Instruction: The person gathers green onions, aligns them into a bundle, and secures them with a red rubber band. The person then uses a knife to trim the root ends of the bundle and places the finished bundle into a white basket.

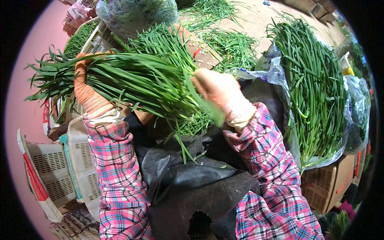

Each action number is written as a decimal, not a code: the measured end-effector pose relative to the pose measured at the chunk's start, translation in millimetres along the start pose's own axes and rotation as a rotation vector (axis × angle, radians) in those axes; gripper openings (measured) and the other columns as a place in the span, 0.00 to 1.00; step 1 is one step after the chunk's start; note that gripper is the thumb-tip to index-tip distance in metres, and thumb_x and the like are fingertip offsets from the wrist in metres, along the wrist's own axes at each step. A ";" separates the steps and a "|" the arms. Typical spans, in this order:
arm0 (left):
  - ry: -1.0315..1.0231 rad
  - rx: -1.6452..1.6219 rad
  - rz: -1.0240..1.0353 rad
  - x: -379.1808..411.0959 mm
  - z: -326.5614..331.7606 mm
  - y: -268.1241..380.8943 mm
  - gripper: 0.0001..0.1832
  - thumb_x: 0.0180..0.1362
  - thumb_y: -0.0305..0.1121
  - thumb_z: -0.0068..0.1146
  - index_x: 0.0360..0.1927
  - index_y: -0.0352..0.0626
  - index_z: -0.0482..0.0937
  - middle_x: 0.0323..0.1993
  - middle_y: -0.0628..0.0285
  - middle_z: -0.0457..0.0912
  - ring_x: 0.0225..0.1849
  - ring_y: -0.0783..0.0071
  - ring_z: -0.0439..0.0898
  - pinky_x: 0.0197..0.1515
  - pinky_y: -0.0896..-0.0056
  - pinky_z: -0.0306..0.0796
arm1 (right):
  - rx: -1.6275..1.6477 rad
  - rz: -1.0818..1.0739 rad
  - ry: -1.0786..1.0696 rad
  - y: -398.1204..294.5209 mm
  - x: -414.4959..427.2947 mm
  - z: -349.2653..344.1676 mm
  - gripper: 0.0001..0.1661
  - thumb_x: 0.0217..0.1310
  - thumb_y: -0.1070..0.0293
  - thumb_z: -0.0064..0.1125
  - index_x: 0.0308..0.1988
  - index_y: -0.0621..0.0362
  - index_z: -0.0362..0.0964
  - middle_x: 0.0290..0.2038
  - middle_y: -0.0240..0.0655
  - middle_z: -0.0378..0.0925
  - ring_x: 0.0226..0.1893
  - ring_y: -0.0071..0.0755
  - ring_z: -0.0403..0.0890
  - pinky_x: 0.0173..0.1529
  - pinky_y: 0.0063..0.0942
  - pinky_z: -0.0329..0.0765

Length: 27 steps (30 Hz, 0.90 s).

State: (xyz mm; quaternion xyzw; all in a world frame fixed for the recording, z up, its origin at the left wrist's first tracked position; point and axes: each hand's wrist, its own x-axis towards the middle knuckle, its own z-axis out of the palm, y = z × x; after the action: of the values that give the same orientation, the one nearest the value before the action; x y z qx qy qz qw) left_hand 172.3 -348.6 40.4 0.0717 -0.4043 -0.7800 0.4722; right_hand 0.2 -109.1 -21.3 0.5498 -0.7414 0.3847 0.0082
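A thick bunch of long green leaves, like garlic chives (135, 75), lies across my left hand (85, 81), which wears an orange knitted glove and curls around its leafy part. At the stem end, my right hand (214, 93), in a similar pale orange glove, has closed fingers against the stems; a few leaves near it are blurred. Behind this bunch, more greens (165, 42) rest beside a brown board (201, 51) with a red band and small cut bits on it. A black apron (192, 180) covers my lap, with a few loose leaves on it.
On the right, a large pile of similar greens (315, 87) lies in clear plastic above a cardboard box (342, 180). Loose trimmings (234, 51) cover the floor ahead. Left are white slotted plastic crates (52, 162) beside a pink wall (27, 99); a filled plastic bag (138, 15) stands ahead.
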 end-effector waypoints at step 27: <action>-0.201 -0.061 -0.170 6.7 -77.2 7.1 0.18 0.64 0.42 0.41 0.45 0.38 0.73 0.41 0.53 0.78 0.44 0.60 0.77 0.49 0.58 0.73 | 1.220 0.025 -0.353 -18.8 -42.6 29.0 0.33 0.50 0.44 0.54 0.50 0.53 0.63 0.43 0.34 0.70 0.34 0.31 0.71 0.31 0.29 0.70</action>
State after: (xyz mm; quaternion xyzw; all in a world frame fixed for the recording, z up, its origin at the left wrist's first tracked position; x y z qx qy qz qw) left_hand 211.6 -399.0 -4.0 0.0129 -0.4182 -0.8323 0.3635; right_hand 44.3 -93.3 -49.7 0.5020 -0.3856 0.6415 -0.4333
